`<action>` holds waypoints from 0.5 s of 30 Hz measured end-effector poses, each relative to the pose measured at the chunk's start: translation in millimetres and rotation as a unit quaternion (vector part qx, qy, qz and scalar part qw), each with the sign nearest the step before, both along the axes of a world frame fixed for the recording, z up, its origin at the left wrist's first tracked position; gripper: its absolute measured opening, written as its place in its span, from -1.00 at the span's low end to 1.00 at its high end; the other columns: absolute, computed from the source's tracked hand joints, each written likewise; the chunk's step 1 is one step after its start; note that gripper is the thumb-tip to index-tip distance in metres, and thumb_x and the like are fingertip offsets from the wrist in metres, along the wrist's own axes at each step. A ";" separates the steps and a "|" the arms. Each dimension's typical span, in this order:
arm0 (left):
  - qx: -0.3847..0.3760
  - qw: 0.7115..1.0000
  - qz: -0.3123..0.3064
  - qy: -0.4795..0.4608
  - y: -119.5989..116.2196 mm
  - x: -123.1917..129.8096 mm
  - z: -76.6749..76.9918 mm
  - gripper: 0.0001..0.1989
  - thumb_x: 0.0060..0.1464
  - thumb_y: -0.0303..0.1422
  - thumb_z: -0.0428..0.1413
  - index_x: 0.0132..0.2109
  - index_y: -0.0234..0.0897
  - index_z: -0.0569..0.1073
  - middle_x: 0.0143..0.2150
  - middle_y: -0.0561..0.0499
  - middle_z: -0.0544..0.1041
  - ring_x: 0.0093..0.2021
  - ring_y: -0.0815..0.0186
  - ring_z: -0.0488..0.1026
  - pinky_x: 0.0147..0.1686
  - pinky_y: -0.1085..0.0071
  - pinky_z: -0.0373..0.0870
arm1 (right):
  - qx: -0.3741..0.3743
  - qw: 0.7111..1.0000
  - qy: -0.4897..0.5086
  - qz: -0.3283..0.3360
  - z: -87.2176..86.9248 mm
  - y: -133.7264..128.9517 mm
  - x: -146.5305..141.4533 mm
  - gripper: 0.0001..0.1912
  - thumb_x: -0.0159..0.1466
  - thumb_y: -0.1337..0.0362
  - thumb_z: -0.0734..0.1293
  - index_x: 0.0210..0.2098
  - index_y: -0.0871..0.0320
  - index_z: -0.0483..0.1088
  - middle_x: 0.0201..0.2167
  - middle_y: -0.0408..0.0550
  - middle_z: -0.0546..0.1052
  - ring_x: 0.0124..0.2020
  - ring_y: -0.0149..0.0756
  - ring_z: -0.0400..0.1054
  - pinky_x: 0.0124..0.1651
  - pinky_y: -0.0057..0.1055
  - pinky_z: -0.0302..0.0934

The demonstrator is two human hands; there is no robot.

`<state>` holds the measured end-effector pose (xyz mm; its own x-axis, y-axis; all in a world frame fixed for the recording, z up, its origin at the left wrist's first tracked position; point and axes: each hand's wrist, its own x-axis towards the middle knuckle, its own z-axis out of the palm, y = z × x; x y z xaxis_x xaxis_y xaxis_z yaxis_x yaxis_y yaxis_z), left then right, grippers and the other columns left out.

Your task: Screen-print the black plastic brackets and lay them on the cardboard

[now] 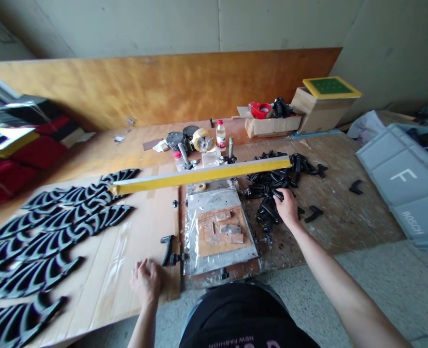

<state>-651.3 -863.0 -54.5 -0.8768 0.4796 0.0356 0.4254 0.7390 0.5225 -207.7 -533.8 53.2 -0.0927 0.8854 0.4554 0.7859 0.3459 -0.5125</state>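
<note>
Over the near right part of the cardboard sheet (105, 270) is my left hand (147, 280), its fingers curled; whether it holds anything is hidden. One black curved part (166, 249) lies just beyond it, by the sheet's right edge. My right hand (286, 205) is at the pile of black parts (268, 186), its fingers closed on one of them. Between my hands, a plastic-covered plate (221, 232) carries several small blocks. Rows of similar black parts (50, 241) lie on the left side of the cardboard.
A yellow-edged bar (203, 176) spans the middle of the workbench. Beyond it stand tape rolls (202, 140), a small bottle (220, 135) and a cardboard box (274, 125). A grey crate (398, 193) is at the right, red and black stacks (36, 145) at the left.
</note>
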 end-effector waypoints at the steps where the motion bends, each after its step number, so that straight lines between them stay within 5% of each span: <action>1: 0.024 0.999 0.019 -0.010 -0.2 -0.5 2.8 -0.50 0.18 -0.14 -0.08 0.12 -0.37 0.40 0.31 -0.31 0.27 0.32 0.00 0.19 0.26 0.08 0.14 | 0.018 1.000 0.000 0.018 7.3 -3.8 -8.8 -0.72 0.28 0.28 0.24 -0.04 0.15 0.43 -0.07 0.12 0.51 -0.05 -0.07 0.40 0.03 -0.17 0.27; 5: 0.124 0.991 0.049 -0.012 14.5 5.2 30.6 -0.53 0.19 -0.18 -0.05 0.12 -0.37 0.41 0.32 -0.29 0.28 0.32 0.05 0.22 0.27 0.13 0.13 | 0.045 0.980 -0.047 0.190 17.0 -37.3 -62.0 -0.67 0.29 0.38 0.25 0.02 0.11 0.44 -0.08 0.04 0.55 -0.06 -0.12 0.39 0.07 -0.14 0.25; 9: 0.232 0.972 0.007 -0.027 57.1 15.7 72.4 -0.62 0.21 -0.22 -0.02 0.10 -0.26 0.42 0.30 -0.19 0.32 0.32 0.13 0.23 0.28 0.15 0.13 | 0.036 0.916 -0.087 0.389 -3.3 -77.5 -122.9 -0.63 0.31 0.46 0.22 0.01 0.07 0.49 -0.03 -0.04 0.56 -0.05 -0.19 0.35 0.06 -0.19 0.27; 15: 0.403 0.907 -0.096 -0.077 134.0 35.4 155.1 -0.70 0.19 -0.24 0.05 0.00 -0.28 0.47 0.21 -0.18 0.42 0.19 0.23 0.37 0.18 0.24 0.27 | -0.001 0.881 -0.166 0.443 -18.1 -89.5 -160.5 -0.63 0.34 0.42 0.19 0.04 0.08 0.49 0.08 0.01 0.51 -0.08 -0.17 0.33 0.01 -0.12 0.27</action>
<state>-615.9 -729.0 100.5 -0.8047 0.4960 0.3262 0.3813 0.0107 0.9244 -368.1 -623.3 35.2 -0.8758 0.3985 0.2725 0.3136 0.8987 -0.3065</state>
